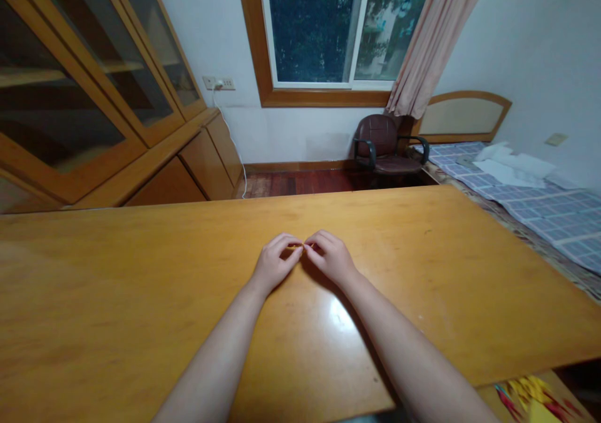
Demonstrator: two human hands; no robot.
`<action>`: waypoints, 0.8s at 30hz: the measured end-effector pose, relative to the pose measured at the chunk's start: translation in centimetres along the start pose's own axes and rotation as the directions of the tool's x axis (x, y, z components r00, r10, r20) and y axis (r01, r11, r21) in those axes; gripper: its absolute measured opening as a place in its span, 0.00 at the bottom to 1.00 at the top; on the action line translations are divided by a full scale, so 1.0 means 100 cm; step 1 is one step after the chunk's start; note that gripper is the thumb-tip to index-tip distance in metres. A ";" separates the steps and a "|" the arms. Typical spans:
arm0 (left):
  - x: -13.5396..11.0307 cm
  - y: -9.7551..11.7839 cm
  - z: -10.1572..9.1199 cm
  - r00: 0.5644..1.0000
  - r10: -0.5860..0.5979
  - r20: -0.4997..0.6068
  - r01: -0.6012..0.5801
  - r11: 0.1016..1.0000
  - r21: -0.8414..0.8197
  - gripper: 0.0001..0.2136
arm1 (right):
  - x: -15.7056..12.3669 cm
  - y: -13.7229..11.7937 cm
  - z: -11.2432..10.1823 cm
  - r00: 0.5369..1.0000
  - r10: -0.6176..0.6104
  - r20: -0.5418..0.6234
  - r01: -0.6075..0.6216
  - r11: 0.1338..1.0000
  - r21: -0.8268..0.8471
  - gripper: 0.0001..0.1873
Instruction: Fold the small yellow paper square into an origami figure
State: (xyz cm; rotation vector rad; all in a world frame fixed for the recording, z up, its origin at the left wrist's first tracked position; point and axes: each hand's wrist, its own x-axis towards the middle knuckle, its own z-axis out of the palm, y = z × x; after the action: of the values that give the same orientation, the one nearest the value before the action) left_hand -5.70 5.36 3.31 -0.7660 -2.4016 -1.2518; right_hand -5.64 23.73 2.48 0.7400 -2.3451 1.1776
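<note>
My left hand [278,259] and my right hand [329,256] meet above the middle of the wooden table [141,298]. On both, thumb and fingertips are pinched together, the two pinches nearly touching. A thin orange-yellow sliver [295,246] shows at the fingertips. It is too small to name, and the fingers hide most of it. Both forearms reach in from the bottom of the view.
At the lower right, yellow and red items [530,392] lie on a lower surface. Beyond the table stand a brown armchair [379,141] and a bed [539,204] with a checked cover. A glass-door cabinet [94,85] lines the left, and a white cord [230,132] hangs from a wall socket.
</note>
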 end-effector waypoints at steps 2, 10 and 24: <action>0.000 0.001 0.001 1.000 -0.015 0.009 0.015 0.999 -0.028 0.04 | 0.000 0.001 0.000 1.000 0.011 -0.010 -0.011 1.000 0.017 0.05; -0.002 -0.002 0.005 0.995 -0.092 0.034 0.094 0.994 -0.052 0.06 | 0.001 0.003 0.002 0.998 0.040 -0.040 -0.037 0.996 0.076 0.05; -0.003 -0.016 0.010 0.965 -0.249 -0.075 0.232 0.954 -0.189 0.09 | 0.001 0.001 0.002 0.994 0.100 -0.046 -0.091 0.982 0.162 0.08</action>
State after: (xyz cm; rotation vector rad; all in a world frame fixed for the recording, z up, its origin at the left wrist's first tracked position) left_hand -6.46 5.36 1.50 -0.4534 -2.3795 -1.5791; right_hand -5.83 23.56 2.33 0.6447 -2.2836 1.4231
